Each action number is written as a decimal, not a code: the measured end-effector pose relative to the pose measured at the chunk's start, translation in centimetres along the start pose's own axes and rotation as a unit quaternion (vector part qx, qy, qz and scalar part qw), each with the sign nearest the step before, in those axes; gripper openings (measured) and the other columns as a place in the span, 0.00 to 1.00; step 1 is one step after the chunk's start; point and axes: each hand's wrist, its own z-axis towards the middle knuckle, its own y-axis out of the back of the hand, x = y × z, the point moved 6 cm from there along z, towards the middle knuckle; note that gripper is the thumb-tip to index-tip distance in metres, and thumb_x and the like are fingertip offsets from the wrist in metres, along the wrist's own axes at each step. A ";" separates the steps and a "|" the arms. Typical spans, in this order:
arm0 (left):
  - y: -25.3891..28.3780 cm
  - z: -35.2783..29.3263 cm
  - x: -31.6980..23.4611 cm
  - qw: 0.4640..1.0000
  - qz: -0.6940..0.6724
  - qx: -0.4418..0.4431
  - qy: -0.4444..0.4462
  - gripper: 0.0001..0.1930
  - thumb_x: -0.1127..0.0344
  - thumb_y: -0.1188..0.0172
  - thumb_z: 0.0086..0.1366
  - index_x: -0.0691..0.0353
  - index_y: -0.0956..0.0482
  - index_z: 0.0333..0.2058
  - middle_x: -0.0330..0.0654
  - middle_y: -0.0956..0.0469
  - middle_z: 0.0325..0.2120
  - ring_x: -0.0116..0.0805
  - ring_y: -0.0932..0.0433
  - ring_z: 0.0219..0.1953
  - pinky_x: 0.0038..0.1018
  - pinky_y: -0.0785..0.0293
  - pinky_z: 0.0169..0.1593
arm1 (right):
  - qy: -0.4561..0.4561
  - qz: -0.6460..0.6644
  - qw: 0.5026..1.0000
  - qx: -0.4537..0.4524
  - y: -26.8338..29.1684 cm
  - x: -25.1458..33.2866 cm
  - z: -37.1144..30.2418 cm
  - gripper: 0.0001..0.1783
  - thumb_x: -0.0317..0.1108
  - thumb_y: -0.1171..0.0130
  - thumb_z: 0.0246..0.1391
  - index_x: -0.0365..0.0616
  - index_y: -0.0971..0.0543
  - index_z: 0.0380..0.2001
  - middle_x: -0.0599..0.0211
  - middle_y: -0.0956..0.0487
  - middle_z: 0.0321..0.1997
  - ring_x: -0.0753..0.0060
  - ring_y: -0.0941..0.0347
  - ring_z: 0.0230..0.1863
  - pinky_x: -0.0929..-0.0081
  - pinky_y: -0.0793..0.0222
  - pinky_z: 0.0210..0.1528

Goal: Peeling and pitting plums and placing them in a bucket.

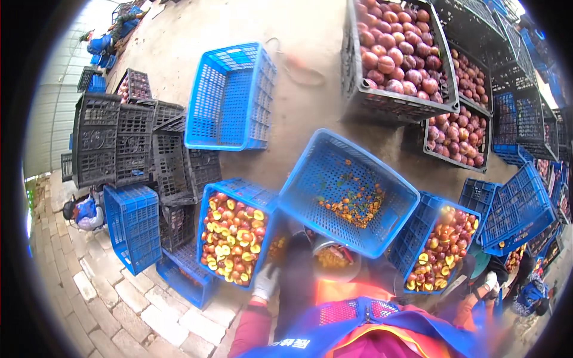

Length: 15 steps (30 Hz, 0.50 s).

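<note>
My left hand (265,281), in a pale glove, is beside the lower right corner of a blue crate (273,210) of halved reddish plums (233,241). Its fingers look stretched out, with nothing visible between them; whether they touch the crate I cannot tell. In front of my knees a tilted blue crate (304,161) holds orange scraps and bits of leaf (355,206). Partly hidden below it, a metal basin (352,271) with yellowish pieces sits between my legs. I cannot make out my right hand.
Another blue crate of cut plums (444,244) stands on the right. Beyond it is a co-worker's gloved hand (490,281). Stacked black crates of whole plums (400,53) rise at the far right. An empty blue crate (227,98) and black crates (113,140) are at the left.
</note>
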 end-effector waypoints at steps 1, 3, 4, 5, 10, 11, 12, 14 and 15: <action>0.3 -3.0 -2.2 0.999 -0.025 0.036 -0.021 0.21 0.52 0.36 0.74 0.56 0.16 0.59 0.62 0.17 0.53 0.60 0.17 0.57 0.45 0.22 0.61 | -0.001 -0.009 1.000 0.016 0.1 1.0 -2.3 0.30 0.48 0.34 0.69 0.41 0.23 0.65 0.54 0.20 0.61 0.58 0.24 0.62 0.63 0.29 0.66; -2.2 -7.3 -2.4 0.983 -0.062 0.165 -0.046 0.22 0.50 0.37 0.74 0.57 0.15 0.59 0.59 0.16 0.54 0.56 0.17 0.56 0.44 0.22 0.60 | 0.007 -0.031 0.998 0.052 0.1 4.0 -6.2 0.29 0.48 0.34 0.69 0.41 0.22 0.64 0.54 0.19 0.59 0.59 0.23 0.61 0.64 0.29 0.64; -3.6 -8.9 -2.0 0.966 -0.070 0.243 -0.062 0.23 0.49 0.37 0.74 0.57 0.15 0.59 0.58 0.15 0.54 0.54 0.16 0.56 0.44 0.22 0.60 | 0.011 -0.040 0.997 0.067 -0.3 5.7 -8.1 0.28 0.48 0.34 0.69 0.41 0.22 0.63 0.55 0.18 0.58 0.60 0.22 0.60 0.64 0.28 0.64; -4.6 -10.4 -1.1 0.944 -0.076 0.312 -0.078 0.23 0.49 0.37 0.74 0.57 0.15 0.59 0.56 0.15 0.54 0.52 0.16 0.56 0.43 0.22 0.59 | 0.015 -0.047 0.995 0.085 -0.9 7.6 -9.9 0.28 0.48 0.34 0.69 0.42 0.21 0.62 0.55 0.18 0.57 0.60 0.22 0.59 0.64 0.28 0.63; -1.2 -12.3 3.1 0.877 -0.050 0.471 -0.081 0.24 0.46 0.44 0.77 0.55 0.14 0.59 0.49 0.12 0.53 0.48 0.15 0.56 0.41 0.22 0.59 | 0.038 -0.080 0.984 0.154 -5.0 19.1 -16.9 0.25 0.49 0.34 0.69 0.42 0.19 0.60 0.58 0.16 0.53 0.63 0.20 0.55 0.65 0.26 0.60; 0.8 -12.4 3.4 0.871 -0.002 0.488 -0.057 0.24 0.46 0.50 0.80 0.53 0.13 0.58 0.48 0.12 0.53 0.52 0.15 0.57 0.42 0.23 0.59 | 0.045 -0.089 0.981 0.166 -5.9 21.4 -17.8 0.25 0.49 0.34 0.69 0.43 0.18 0.59 0.58 0.15 0.53 0.63 0.20 0.55 0.65 0.26 0.60; 3.7 -12.2 2.9 0.878 0.002 0.457 -0.140 0.23 0.47 0.50 0.80 0.52 0.11 0.54 0.50 0.11 0.49 0.55 0.14 0.53 0.41 0.23 0.56 | 0.052 -0.093 0.979 0.177 -7.0 23.9 -18.8 0.25 0.49 0.34 0.69 0.43 0.18 0.59 0.59 0.15 0.52 0.64 0.19 0.54 0.66 0.25 0.59; 9.4 -12.3 2.7 0.896 0.021 0.418 -0.149 0.22 0.46 0.47 0.78 0.54 0.10 0.51 0.53 0.11 0.48 0.56 0.14 0.52 0.42 0.23 0.56 | 0.061 -0.101 0.973 0.199 -9.6 28.7 -21.0 0.24 0.49 0.34 0.69 0.43 0.17 0.57 0.59 0.14 0.50 0.65 0.18 0.52 0.66 0.25 0.58; 12.8 -12.3 2.3 0.908 0.022 0.392 -0.146 0.22 0.46 0.45 0.77 0.55 0.10 0.51 0.54 0.12 0.47 0.56 0.13 0.51 0.42 0.22 0.55 | 0.067 -0.105 0.970 0.208 -10.9 31.2 -22.1 0.23 0.49 0.34 0.69 0.43 0.16 0.57 0.60 0.14 0.49 0.66 0.18 0.52 0.66 0.24 0.57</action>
